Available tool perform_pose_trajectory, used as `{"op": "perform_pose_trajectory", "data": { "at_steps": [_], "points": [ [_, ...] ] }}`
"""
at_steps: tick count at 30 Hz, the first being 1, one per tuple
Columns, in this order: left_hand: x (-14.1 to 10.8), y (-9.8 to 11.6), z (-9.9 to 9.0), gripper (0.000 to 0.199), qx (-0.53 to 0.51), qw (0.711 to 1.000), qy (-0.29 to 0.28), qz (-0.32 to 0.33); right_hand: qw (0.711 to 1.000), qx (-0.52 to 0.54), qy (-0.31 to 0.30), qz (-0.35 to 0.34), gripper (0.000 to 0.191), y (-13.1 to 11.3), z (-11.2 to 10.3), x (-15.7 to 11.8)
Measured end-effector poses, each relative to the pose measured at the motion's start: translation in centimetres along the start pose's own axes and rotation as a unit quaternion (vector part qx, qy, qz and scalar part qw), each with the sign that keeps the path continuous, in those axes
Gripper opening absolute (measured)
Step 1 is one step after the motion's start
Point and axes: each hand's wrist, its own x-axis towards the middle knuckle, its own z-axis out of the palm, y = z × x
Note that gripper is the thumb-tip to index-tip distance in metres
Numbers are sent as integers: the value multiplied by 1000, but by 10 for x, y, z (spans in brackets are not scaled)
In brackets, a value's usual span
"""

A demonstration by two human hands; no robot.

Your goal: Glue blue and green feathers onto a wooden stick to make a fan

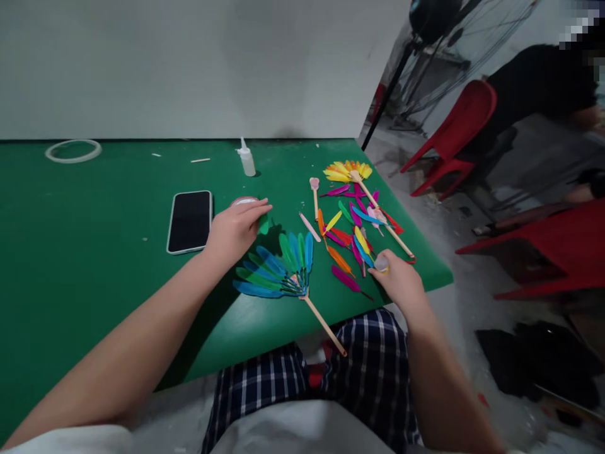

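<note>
Catalogue, clock set on blue-green feather fan.
- Pale shirt [302, 429], plaid shorts [262, 386]: 6 o'clock.
- Blue-green feather fan [297, 284]: on green table [113, 271], handle past edge.
- Left hand [235, 232], 10 o'clock: fingers together, pinching green feather [263, 224]; partly hides round disc [244, 200].
- Right hand [401, 280], 3 o'clock: curled round small pale object [380, 265], kind unclear.
- Loose feathers [340, 260]: 2 o'clock.
- Yellow feather fan [344, 171]: 1 o'clock.
- Smartphone [190, 222]: 10 o'clock.
</note>
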Motion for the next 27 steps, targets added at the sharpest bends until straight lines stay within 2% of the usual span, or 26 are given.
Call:
{"op": "perform_pose_trajectory", "data": {
  "at_steps": [5,8,10,12,14,15,17,18,20,23,25,27],
  "points": [
    [11,9,10,39,19,997,-70,-27,999,33,-5,-12,13,-1,0,-2],
    [11,21,-1,37,-19,996,-48,-72,993,102,23,-51,12,-7,-3,-9],
    [12,32,-12,34,-77,987,-44,-136,985,143,43,-86,13,-22,-5,-16],
    [14,43,-22,34,-177,960,-89,-198,976,162,48,-135,11,-44,-5,-22],
    [13,52,-27,39,-312,895,-179,-263,970,149,44,-187,8,-68,-4,-27],
    [12,55,-28,40,-359,864,-202,-288,967,138,39,-211,8,-80,-2,-29],
    [7,57,-26,39,-413,825,-225,-314,961,126,36,-244,11,-100,3,-30],
    [4,56,-25,37,-424,816,-225,-322,959,123,36,-253,12,-107,6,-30],
    [-1,51,-21,31,-425,812,-219,-335,957,119,39,-263,12,-115,11,-28],
    [-3,40,-20,29,-377,838,-210,-335,956,135,46,-257,10,-116,15,-26],
    [-1,30,-20,40,-333,860,-219,-317,957,166,57,-232,13,-111,15,-26],
    [3,22,-20,60,-306,871,-243,-297,957,199,67,-200,16,-104,16,-27]
  ]
}}
